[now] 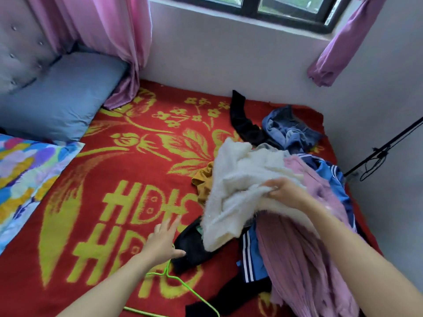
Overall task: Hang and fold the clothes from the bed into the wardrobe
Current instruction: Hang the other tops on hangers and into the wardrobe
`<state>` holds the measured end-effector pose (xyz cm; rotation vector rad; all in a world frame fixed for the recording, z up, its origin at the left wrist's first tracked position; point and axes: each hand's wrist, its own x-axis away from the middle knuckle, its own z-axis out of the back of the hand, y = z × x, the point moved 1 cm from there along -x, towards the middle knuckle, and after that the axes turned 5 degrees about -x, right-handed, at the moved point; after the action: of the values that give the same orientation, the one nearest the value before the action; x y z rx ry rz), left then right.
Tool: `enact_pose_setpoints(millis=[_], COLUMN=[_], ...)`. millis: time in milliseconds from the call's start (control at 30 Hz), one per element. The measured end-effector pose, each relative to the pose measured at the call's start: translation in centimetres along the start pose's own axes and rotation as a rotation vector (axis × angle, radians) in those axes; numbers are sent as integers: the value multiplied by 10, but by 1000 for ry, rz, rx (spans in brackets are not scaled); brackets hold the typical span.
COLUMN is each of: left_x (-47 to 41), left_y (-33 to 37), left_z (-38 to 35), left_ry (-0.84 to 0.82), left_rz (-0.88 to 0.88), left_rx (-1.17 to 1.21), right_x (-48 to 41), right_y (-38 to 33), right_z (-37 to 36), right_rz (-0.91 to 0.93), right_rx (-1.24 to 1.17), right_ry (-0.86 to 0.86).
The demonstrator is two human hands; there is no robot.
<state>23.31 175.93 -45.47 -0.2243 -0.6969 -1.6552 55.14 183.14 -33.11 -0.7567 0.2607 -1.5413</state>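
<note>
A heap of clothes lies on the right side of the red and yellow bed cover (109, 225). My right hand (282, 191) grips a fluffy white garment (238, 179) and holds it up over the heap. Under it lie a pink ribbed garment (302, 259), a blue striped top (251, 255), a black garment (194, 248), a mustard piece (202, 181) and denim (286, 128). My left hand (163, 239) hovers with fingers spread, holding nothing, just above a green wire hanger (183, 287) that lies on the cover.
A blue pillow (61, 97) and a multicoloured pillow (25, 170) lie at the left by the grey headboard. Pink curtains (98, 30) hang beside the window. A black stand (384, 149) leans by the right wall. The wardrobe is out of view.
</note>
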Motion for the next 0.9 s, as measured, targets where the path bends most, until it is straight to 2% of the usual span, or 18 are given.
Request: enact_pose_setpoints(millis=[100,200,267,300,367,467,533,633,667,767,900], left_x=[26,41,53,65,82,110,114,129,136,155,179], left_y=[6,6,2,0,4,-37,-78,-156,-181,-243,-298], left_z=[13,18,26,34,50,83,98,152,175,234,279], left_ry=[-27,12,116,160,367,647,554,529,538,729,797], left_rz=[-162,-265,-353,-398,-528,-460,-510,-396,-350,-249,-246], left_rx=[-102,-70,-23,86,258,372,553,660,792,768,858], right_x=[32,67,81,88,93,92,88,80,78,71,54], right_y=[-59,-122,-154,-173,-198,-233,-247,-266,-275,-307,-344], right_z=[39,61,65,65,62,48,40,33,31,21,-5], right_rz=[102,191,252,284,333,352,326,321,322,339,319], right_rx=[-166,-286,-374,-408,-474,-532,-559,-577,-579,-562,-508], right_ry=[86,182,243,273,319,425,521,640,691,826,927])
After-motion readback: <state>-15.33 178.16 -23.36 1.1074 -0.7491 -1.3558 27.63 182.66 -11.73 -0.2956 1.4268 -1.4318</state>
